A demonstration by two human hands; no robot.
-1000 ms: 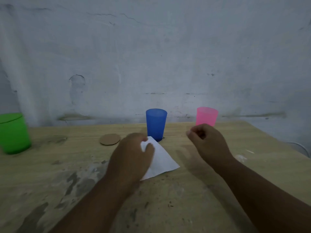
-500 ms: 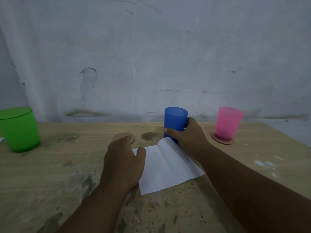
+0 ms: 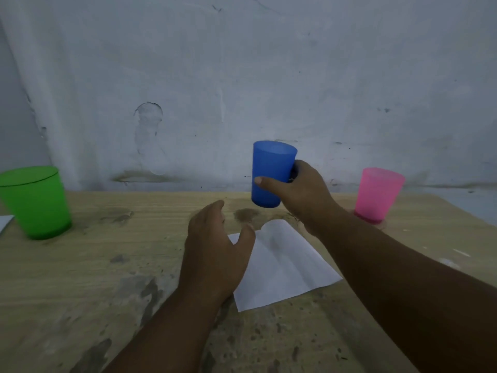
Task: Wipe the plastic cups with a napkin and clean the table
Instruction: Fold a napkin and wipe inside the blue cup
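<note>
On the worn, stained wooden table (image 3: 80, 265), seen from the head camera, three translucent plastic cups show: one blue, one green, one pink. No brand, label or writing can be read on any of them, nor on the single white paper napkin (image 3: 285, 267) lying flat near the table's middle, its far edge curled up a little.

The person's right hand (image 3: 298, 195) is wrapped around the blue plastic cup (image 3: 271, 170), thumb across its near side and fingers behind it, clamped on it. The cup is held clear of the table, rim up and tilted slightly, above a dark stain on the wood and beyond the napkin's far edge.

The left hand (image 3: 215, 251) is over the napkin's left corner, fingers spread loosely apart and gripping nothing; whether the palm presses the paper cannot be told.

The green plastic cup (image 3: 35, 203) stands upright at the far left, well apart from the hands, just beside a white scrap (image 3: 4, 220) at the frame edge. The pink plastic cup (image 3: 376, 195) stands upright at the far right, near the rough grey-white wall (image 3: 242, 76).
</note>
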